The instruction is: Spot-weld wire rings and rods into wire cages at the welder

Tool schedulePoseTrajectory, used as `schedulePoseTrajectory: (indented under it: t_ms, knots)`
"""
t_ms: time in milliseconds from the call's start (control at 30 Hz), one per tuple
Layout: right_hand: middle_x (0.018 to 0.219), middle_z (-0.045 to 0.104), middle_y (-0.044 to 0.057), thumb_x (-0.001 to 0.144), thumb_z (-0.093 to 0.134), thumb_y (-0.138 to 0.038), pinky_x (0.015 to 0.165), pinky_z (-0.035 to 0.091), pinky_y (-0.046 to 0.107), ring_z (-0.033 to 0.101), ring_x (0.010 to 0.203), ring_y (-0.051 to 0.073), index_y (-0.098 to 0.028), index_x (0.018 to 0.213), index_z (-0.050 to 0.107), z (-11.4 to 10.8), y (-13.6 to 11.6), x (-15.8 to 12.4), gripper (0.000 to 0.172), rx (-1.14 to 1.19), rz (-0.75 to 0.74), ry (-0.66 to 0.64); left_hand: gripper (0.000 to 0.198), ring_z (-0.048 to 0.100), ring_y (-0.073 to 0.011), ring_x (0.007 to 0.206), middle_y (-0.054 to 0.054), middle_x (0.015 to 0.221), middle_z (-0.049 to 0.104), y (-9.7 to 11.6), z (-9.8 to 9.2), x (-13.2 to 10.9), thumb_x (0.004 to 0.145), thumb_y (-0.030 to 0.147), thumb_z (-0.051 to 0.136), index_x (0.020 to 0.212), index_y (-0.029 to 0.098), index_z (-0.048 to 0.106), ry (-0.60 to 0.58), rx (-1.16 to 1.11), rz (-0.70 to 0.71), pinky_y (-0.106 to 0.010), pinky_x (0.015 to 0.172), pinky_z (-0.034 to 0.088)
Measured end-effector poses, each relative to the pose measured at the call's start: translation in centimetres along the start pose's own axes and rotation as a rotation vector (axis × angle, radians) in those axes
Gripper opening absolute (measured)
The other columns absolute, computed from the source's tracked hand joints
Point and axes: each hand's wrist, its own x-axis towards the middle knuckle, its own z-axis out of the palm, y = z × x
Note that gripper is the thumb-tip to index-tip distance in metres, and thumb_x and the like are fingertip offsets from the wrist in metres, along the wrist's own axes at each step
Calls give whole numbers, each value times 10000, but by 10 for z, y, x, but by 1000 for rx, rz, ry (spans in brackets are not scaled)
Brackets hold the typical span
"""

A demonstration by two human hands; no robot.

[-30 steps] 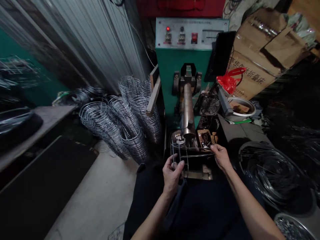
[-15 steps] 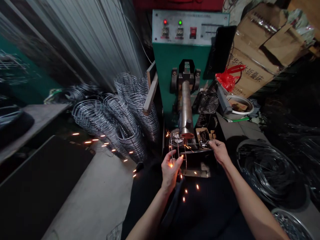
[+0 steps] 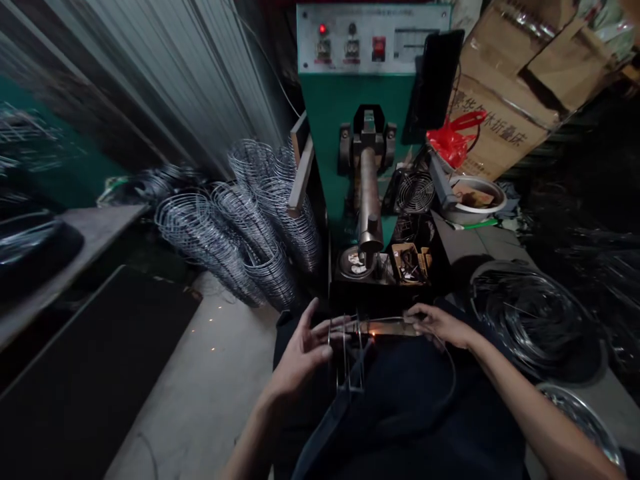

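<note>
Pale workshop floor (image 3: 215, 380) shows at lower left as a strip between the dark board (image 3: 95, 373) and the person's dark clothing (image 3: 405, 413), with a few orange sparks (image 3: 211, 320) over it. Just above the lap hangs a small wire frame (image 3: 345, 353), near the left hand (image 3: 303, 343). That hand's thumb and fingers are spread about the frame's left side; whether they grip a rod cannot be told. Across from it, the right hand (image 3: 440, 325) has its fingers pinched on a thin wire (image 3: 387, 319) that reaches over to the frame.

Beyond the hands lies a dark gap, then the front edge of a dark tray (image 3: 380, 293), which holds a round tin (image 3: 356, 262) and a small yellow carton (image 3: 410, 262). Over the tray juts a metal cylinder (image 3: 369, 193), well apart from the frame. Coiled wire (image 3: 530, 320) crowds the right side; tall stacks of wire rings (image 3: 240, 233) lean at left, past a bench edge (image 3: 107, 220).

Farther back, a green machine (image 3: 323, 133) carries a pale control panel (image 3: 337, 53): one red lamp lit, its neighbour dark, and a red switch alongside. Its heading is too small to read. Behind a red bag (image 3: 453, 143), the cardboard box (image 3: 530, 100) bears large printed characters, legibly ending 折叠床.
</note>
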Motion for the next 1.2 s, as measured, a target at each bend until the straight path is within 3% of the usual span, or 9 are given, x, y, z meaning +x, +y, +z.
schedulePoseTrajectory:
  t_ms: [100,167,233,300,467,600,767,1033,1200]
  knots:
    - [663,562,-24,763,729,-625,401,402,195,548,495,130,-210,1175,579,18,27,9,604,13,52,-124,1100,682,-311,1016,-250,1471,437,-38,-18,-8,617,449,880,1489,304,225,184,-69,-118,-380,780,531]
    - [653,578,-9,778,704,-632,406,421,212,572,495,150,-197,1196,576,23,44,14,617,8,139,-177,983,702,-286,945,-254,1427,485,-70,-23,-21,630,421,877,1432,250,335,256,-59,-200,-362,756,532]
    - [625,581,-3,785,689,-637,395,417,226,569,462,163,-183,1225,565,23,54,16,644,3,240,-185,868,712,-238,831,-222,1265,620,-93,-19,-36,642,361,879,1357,195,416,298,-26,-217,-346,750,532]
    - [673,607,14,760,728,-621,439,441,237,588,507,167,-175,1169,610,18,54,17,617,-21,227,-145,780,686,-177,689,-136,1025,709,-102,-10,-45,673,343,860,1310,174,444,338,7,-181,-297,679,521]
    - [796,621,25,724,771,-616,657,493,284,576,686,161,-153,952,692,-4,9,16,522,91,-123,35,759,597,-98,571,-23,786,687,-82,11,-21,760,329,796,1382,173,392,343,74,-37,-216,589,478]
    - [716,577,8,676,816,-581,590,429,256,513,613,136,-158,870,690,-21,-32,15,481,182,-240,145,854,557,-95,524,-26,720,671,-62,17,13,776,417,766,1458,128,340,236,11,54,-200,520,448]
    - [691,563,7,693,798,-534,615,377,256,472,645,142,-160,732,661,-33,-66,11,400,105,-381,236,831,553,-112,533,24,625,593,-56,22,32,800,397,745,1482,129,355,251,-69,49,-187,450,420]
    - [606,424,-30,668,786,-566,589,289,265,359,599,133,-179,595,527,-27,-83,21,472,87,-420,449,846,564,-101,553,29,621,613,-55,34,34,832,350,725,1530,158,286,288,45,171,-225,589,472]
    - [611,378,-31,712,761,-583,596,276,272,333,606,136,-185,569,464,-23,-81,38,517,79,-432,489,903,549,-98,548,42,630,582,-52,43,42,786,366,763,1529,162,292,330,53,177,-223,571,467]
